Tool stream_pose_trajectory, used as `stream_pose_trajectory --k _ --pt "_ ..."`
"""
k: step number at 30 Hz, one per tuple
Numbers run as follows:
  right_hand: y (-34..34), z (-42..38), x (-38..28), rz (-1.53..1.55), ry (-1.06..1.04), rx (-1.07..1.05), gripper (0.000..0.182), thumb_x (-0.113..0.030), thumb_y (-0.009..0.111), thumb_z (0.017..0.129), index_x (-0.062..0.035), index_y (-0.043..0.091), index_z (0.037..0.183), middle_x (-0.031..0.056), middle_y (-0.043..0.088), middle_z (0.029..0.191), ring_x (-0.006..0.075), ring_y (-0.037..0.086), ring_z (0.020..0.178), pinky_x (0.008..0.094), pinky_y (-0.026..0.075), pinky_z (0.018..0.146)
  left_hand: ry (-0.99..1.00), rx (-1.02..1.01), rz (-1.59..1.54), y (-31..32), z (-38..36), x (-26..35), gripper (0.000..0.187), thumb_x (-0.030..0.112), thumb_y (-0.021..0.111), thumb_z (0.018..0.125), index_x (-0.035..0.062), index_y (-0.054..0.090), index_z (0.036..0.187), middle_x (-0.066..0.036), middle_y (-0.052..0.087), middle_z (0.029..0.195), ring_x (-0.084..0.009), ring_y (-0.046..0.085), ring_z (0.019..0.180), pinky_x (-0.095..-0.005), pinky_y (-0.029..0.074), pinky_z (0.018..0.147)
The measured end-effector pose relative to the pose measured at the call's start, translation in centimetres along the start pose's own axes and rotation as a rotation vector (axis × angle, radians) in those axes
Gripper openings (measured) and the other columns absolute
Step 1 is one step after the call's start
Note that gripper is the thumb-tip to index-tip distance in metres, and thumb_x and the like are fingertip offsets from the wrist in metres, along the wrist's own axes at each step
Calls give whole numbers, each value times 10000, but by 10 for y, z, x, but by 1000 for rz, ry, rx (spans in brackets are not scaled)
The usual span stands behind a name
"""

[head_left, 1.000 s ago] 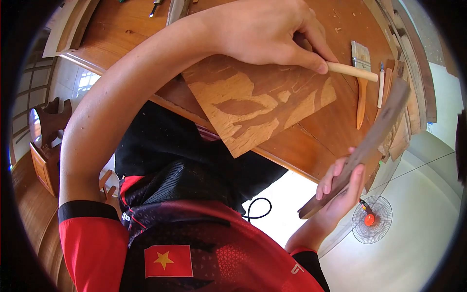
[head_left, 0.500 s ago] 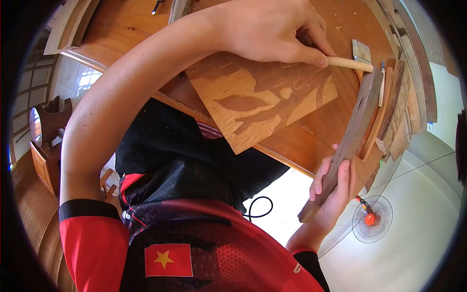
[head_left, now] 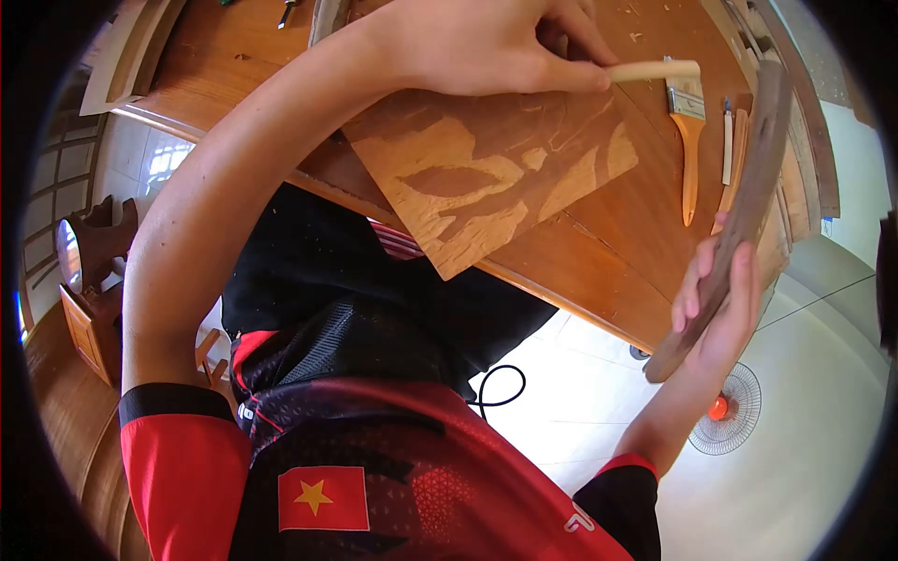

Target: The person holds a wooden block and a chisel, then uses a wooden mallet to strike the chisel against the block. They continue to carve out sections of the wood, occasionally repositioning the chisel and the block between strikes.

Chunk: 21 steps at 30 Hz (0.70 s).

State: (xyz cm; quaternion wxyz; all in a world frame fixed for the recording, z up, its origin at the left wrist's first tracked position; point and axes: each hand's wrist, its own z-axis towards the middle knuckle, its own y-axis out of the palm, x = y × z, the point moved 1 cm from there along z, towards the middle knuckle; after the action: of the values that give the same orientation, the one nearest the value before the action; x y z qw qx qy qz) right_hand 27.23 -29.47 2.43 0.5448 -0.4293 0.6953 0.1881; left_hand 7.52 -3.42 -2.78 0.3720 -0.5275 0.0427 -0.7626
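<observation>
My left hand (head_left: 524, 51) reaches across the carved board and is closed on a chisel with a pale round wooden handle (head_left: 655, 70); its blade is hidden behind the hand. The handle's butt points right. Below the hand lies the flat wooden board (head_left: 524, 196), its carved leaf-like shapes showing lighter and darker wood; a corner overhangs the table edge. At the right, my right hand (head_left: 716, 299) is wrapped around a long dark wooden bar (head_left: 748, 196). The bar stands tilted, apart from the chisel handle.
On the wooden table (head_left: 599, 271) lie a flat paintbrush (head_left: 688, 150) and a slim white tool (head_left: 728, 145). Wooden strips line the right side. A small tool (head_left: 287, 14) lies at the far left. A fan (head_left: 725, 411) stands on the floor beyond my right arm.
My right hand has swung the wooden bar right and upward, away from the chisel's handle end, uncovering the paintbrush. My left hand keeps its grip; the view has shifted slightly.
</observation>
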Motion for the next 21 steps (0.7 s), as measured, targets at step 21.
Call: stream_pose_trajectory --k 21 --pt "17 36 -49 -262 -34 -135 463 -372 516 1086 -3 576 1359 9 529 813 35 426 479 197 372 389 -524 197 -59 4 -19 25 272 165 752 935 -39 756 1115 -168 780 934 -188 730 769 -325 569 708"
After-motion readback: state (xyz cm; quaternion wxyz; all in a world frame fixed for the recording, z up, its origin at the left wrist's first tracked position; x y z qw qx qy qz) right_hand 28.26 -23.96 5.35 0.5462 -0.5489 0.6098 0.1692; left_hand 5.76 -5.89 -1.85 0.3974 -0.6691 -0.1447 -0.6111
